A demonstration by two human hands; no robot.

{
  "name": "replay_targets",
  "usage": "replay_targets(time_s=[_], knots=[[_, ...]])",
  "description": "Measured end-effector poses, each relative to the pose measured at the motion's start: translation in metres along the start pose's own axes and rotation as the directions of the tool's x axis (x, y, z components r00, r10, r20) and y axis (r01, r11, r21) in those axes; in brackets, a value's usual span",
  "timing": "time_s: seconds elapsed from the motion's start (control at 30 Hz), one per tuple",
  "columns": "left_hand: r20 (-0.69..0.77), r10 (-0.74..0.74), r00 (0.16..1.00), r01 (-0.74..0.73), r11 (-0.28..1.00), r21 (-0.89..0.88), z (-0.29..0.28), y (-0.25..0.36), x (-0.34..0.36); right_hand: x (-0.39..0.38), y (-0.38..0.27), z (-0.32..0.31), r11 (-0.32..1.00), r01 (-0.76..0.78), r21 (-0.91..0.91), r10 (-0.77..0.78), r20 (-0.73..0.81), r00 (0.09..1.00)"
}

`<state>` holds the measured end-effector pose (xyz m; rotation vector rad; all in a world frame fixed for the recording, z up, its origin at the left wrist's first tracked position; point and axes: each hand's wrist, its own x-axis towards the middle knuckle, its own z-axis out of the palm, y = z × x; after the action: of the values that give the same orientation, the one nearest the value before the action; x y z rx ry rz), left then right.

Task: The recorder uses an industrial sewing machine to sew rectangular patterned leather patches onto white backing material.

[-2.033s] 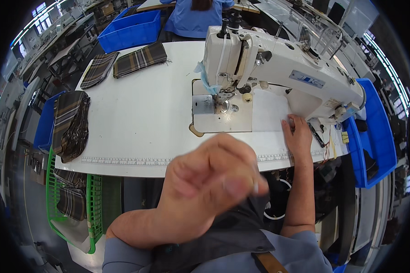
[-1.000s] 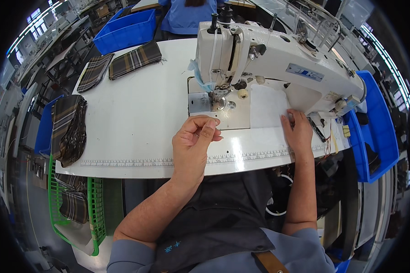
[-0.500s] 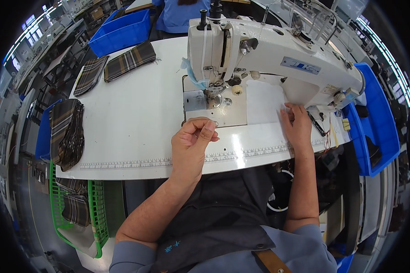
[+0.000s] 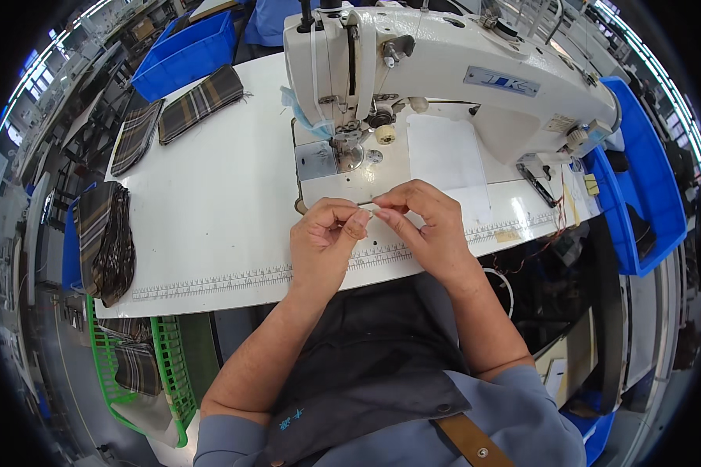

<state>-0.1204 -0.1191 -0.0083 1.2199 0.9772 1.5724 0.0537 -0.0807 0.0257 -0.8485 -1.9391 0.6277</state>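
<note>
In the head view, our two hands meet at the centre of the frame, over the white table (image 4: 202, 226), below the sewing machine (image 4: 436, 62) at upper right. Between their fingertips is a small pale thing (image 4: 372, 208). It lies just right of the left hand's (image 4: 322, 243) fingertips and at the left of the right hand's (image 4: 435, 235), so neither is clearly nearer. Its long axis is too small for us to make out.

Our left thumb and index are drawn together in a pinch that seems to hold it. Our right thumb and index are nearly closed, tips beside it; we cannot tell whether they grip it too. The thing looks tiny and whitish, mostly hidden by the fingers, its material unclear.
</note>
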Motion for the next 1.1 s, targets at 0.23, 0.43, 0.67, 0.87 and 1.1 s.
replay_targets(time_s=[0.23,0.43,0.67,0.87,1.1], knots=[[-0.018,0.002,1.000,-0.001,0.999,0.041,0.001,0.002,-0.002,-0.006,0.000,0.012,0.997,0.052,0.057,-0.051,-0.020,0.999],[-0.002,-0.063,0.998,0.063,0.997,0.041,0.000,0.003,-0.002,-0.008,0.003,0.010,0.998,0.037,0.044,-0.036,-0.040,0.999],[0.015,-0.047,0.999,0.047,0.999,0.025,-0.002,0.003,-0.003,-0.011,0.003,0.008,0.990,-0.065,0.126,0.069,-0.027,0.997],[0.043,-0.052,0.998,0.048,0.995,0.093,0.002,0.004,-0.003,-0.018,0.005,-0.001,0.967,-0.152,0.202,0.157,-0.010,0.988],[0.014,-0.076,0.997,0.075,0.994,0.083,0.000,0.005,-0.006,-0.046,0.006,-0.049,0.995,-0.092,-0.036,0.085,-0.166,0.983]])
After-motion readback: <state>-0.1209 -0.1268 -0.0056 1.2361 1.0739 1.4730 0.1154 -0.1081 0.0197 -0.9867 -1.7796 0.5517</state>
